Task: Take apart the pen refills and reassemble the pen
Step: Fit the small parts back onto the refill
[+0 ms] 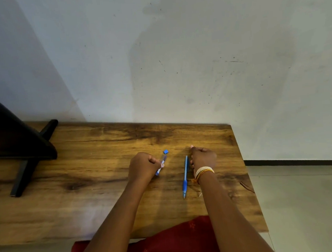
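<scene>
Nearest the camera, red patterned cloth (169,243) covers the person's lap at the table's front edge, and both bare forearms reach out over the wooden table (69,211), whose brown top has dark, streaky grain and knots.

A blue pen (185,176) lies flat on the wood, slim and straight, its tip pointing toward 6 o'clock and its clip end toward 12. The lower part carries a deeper blue grip, and the upper barrel is lighter blue. It lies just at 9 o'clock of the right hand (202,157), whose fingertips touch or nearly touch its upper end; the hand is curled into a loose fist, knuckles up, and whether it holds anything cannot be told. Pale and orange bangles (203,172) ring that wrist.

The left hand (143,164), well apart at 9 o'clock of the pen, is closed around a thin, partly clear pen refill tube (162,164) that pokes out toward 1 o'clock.

Just beyond the tube's far end, a small blue cap (165,151) lies alone on the wood.

At 10 o'clock stands a black angular stand (25,147) with slanted legs. Behind the table rises a pale, scuffed wall (195,55).
</scene>
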